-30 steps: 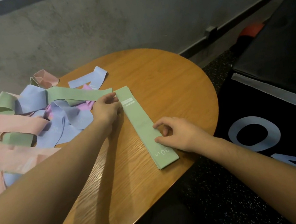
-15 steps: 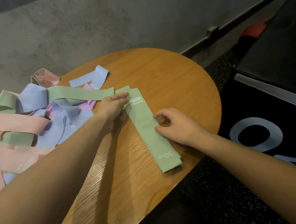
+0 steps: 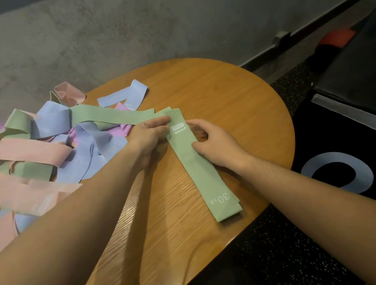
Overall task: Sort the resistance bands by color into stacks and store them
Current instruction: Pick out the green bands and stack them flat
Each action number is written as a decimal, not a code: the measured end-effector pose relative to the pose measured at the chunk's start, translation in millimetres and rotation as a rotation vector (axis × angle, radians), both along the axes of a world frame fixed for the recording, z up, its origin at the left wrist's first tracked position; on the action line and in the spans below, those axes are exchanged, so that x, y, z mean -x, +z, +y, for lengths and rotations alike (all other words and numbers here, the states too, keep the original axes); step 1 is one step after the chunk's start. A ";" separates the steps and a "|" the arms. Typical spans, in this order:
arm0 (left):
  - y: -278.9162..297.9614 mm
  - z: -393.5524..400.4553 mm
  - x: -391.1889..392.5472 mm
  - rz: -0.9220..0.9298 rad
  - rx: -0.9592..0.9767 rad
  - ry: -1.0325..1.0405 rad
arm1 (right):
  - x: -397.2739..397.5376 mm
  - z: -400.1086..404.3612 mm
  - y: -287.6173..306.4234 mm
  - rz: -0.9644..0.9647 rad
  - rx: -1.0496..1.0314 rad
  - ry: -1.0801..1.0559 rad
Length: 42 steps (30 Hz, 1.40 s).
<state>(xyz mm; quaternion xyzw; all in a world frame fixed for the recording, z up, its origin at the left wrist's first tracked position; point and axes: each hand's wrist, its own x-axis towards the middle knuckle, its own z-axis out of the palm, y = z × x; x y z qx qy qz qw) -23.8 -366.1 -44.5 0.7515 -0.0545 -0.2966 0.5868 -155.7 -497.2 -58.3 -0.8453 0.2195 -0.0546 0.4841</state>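
Note:
A flat green resistance band marked "30 LB" lies lengthwise on the round wooden table, with a second green layer showing under its near end. My left hand pinches the band's left edge near its far end. From the other side, my right hand holds the right edge, thumb on top. A mixed pile of pink, blue, green and purple bands covers the table's left side. One long green band reaches from the pile to the flat band's far end.
A concrete wall rises just behind the table. To the right stands a black padded box with white lettering, and an orange-red object lies on the dark floor behind it. Bare wood shows on the table's right and near parts.
My right hand slid from the band's near half up to its far end. My left hand shifted right onto the band's far left edge.

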 end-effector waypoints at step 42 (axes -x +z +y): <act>-12.1 20.8 2.1 -0.156 -0.043 0.112 | -50.7 -4.6 5.4 -0.077 -0.256 -0.105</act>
